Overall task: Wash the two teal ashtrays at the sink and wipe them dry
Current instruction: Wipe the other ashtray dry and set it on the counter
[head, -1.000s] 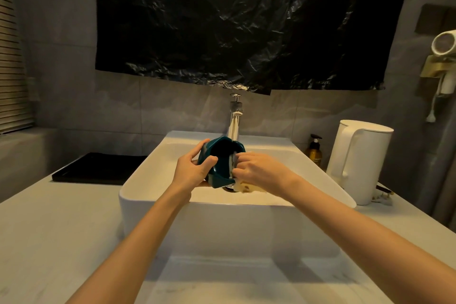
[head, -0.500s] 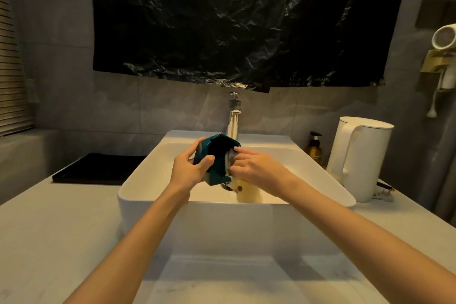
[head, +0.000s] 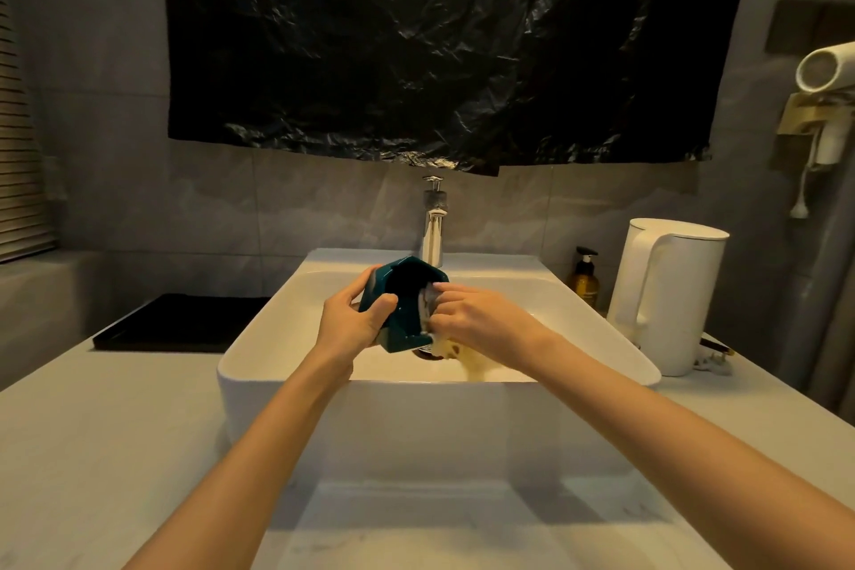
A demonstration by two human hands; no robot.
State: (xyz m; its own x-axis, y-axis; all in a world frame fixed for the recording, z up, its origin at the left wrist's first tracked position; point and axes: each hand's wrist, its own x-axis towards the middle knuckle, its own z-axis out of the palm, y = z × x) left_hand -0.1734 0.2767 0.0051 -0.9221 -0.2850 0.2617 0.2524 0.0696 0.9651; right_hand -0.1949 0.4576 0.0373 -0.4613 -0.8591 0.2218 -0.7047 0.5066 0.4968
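Note:
Over the white sink basin [head: 296, 338] my left hand [head: 352, 320] grips a teal ashtray [head: 403, 292], tilted on its edge with the hollow facing me. My right hand [head: 479, 322] holds a yellow sponge [head: 451, 349] with a grey scouring side pressed against the ashtray's right rim. Both hands are above the drain, just in front of the chrome faucet [head: 433, 227]. Only one teal ashtray is in view.
A black tray [head: 180, 322] lies on the counter left of the basin. To the right stand an amber soap bottle [head: 584, 278] and a white electric kettle [head: 666, 292]. A hair dryer [head: 828, 74] hangs on the right wall. Black plastic sheeting covers the wall above.
My right hand has slid the sponge up along the ashtray's right rim. The left hand has tilted the ashtray slightly, staying over the drain.

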